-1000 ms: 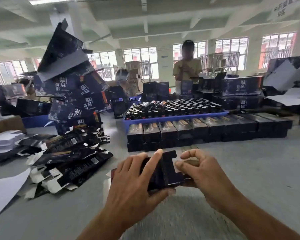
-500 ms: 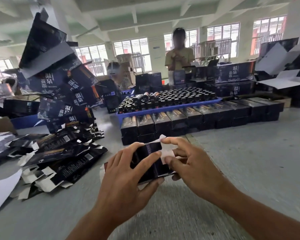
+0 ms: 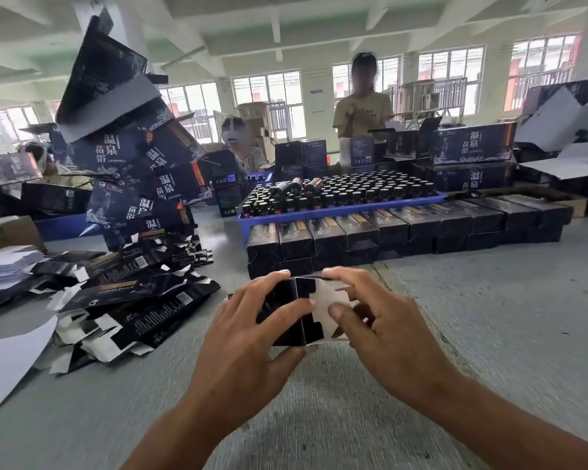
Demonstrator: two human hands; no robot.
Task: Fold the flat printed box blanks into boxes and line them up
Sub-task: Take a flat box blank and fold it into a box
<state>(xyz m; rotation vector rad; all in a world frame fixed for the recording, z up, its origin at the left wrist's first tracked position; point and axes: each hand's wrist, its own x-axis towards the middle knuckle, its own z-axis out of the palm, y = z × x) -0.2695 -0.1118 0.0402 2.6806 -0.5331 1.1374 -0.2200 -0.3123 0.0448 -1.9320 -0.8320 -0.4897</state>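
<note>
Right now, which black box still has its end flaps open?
The box held between both hands, its white flap sticking out; the lined-up boxes behind are closed.

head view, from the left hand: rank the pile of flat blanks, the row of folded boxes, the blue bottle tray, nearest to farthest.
From the left hand, which grips the box being folded:
1. Pile of flat blanks, on the table just to its left.
2. Row of folded boxes, ahead and slightly right.
3. Blue bottle tray, directly behind that row.
</note>
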